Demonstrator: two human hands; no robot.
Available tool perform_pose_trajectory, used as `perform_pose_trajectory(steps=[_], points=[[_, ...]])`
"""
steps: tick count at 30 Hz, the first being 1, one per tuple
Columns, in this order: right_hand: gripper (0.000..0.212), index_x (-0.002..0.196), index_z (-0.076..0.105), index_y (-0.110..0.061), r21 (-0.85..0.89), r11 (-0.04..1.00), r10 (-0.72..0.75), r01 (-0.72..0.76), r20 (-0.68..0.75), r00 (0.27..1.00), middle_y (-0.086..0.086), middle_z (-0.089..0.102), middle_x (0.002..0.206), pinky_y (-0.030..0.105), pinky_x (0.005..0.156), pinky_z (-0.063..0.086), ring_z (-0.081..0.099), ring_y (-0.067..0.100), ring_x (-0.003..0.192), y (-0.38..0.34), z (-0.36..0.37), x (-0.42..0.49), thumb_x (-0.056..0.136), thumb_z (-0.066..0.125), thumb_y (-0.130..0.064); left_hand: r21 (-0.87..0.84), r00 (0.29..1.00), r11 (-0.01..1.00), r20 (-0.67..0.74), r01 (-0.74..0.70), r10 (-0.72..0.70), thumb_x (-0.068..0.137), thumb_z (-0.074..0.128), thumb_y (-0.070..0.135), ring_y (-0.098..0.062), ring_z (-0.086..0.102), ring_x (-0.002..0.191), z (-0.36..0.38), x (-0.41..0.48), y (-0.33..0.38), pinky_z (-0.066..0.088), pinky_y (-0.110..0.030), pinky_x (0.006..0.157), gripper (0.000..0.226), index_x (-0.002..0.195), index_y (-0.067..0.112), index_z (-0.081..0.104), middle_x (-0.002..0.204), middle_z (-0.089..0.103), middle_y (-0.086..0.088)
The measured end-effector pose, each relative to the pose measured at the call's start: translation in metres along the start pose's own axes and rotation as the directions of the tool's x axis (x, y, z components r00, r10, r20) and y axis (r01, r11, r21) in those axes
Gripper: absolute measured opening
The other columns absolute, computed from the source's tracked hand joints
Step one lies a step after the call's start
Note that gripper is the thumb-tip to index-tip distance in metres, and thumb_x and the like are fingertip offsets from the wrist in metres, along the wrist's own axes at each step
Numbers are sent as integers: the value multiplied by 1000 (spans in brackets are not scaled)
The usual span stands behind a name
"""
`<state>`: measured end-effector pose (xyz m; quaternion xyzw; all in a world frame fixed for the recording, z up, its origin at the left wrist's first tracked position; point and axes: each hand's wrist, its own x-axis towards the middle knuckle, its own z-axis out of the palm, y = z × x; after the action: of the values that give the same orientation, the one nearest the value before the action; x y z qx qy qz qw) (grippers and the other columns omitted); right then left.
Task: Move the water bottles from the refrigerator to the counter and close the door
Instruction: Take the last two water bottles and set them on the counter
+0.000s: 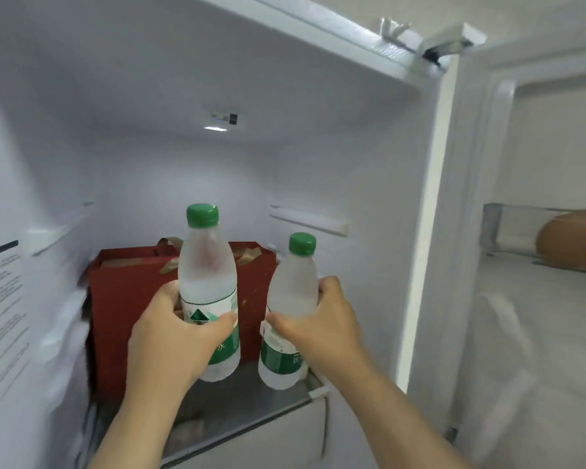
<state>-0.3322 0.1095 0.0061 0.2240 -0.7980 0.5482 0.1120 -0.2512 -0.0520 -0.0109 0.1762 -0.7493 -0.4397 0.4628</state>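
Two frosted water bottles with green caps and green labels are inside the open refrigerator. My left hand (175, 330) grips the taller-looking left water bottle (207, 265) around its label, its base just above the glass shelf (251, 397). My right hand (322, 319) is wrapped around the middle of the right water bottle (293, 289), which leans slightly right near the shelf's front right corner. The refrigerator door (538, 333) stands open on the right.
A dark red gift bag (129, 299) with gold handles stands on the shelf right behind the bottles. A brown round item (569, 242) lies in a clear door bin at the right. White refrigerator walls close in on the left and right.
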Motion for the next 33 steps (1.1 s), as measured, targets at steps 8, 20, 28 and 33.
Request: perform_pose_trajectory(steps=[8,20,28,33], points=[[57,95,44,-39,-29,998,-52,49,-124,991,-18,63,91,21,64,55,62,-2,78,-44,-177,-126,55,84,-48,-178,968,979,214,-96,133,50,88,29,-4,67,72,-4,-116,140,53,-33,62,47,91,36,66,74,72,22],[78,91,28,-56,-374,899,-64,-227,-625,778,-43,55,90,6,53,41,56,-15,76,-88,-421,-395,27,69,-73,-518,737,809,425,-277,524,28,69,60,19,59,82,26,-378,341,48,-20,64,69,91,74,46,91,57,47],[66,95,36,-40,-475,755,-149,-452,-795,588,-20,59,87,6,56,44,58,-5,75,-71,-563,-506,50,78,-62,-736,491,671,553,-91,674,42,71,59,10,62,74,116,-522,453,53,-31,62,56,92,43,52,86,62,37],[66,100,36,-36,-450,675,-178,-585,-869,463,-20,57,89,6,56,44,57,-3,78,-43,-632,-553,54,79,-58,-796,338,604,576,26,744,45,73,57,0,65,72,175,-606,499,57,-41,65,55,93,37,56,86,65,28]])
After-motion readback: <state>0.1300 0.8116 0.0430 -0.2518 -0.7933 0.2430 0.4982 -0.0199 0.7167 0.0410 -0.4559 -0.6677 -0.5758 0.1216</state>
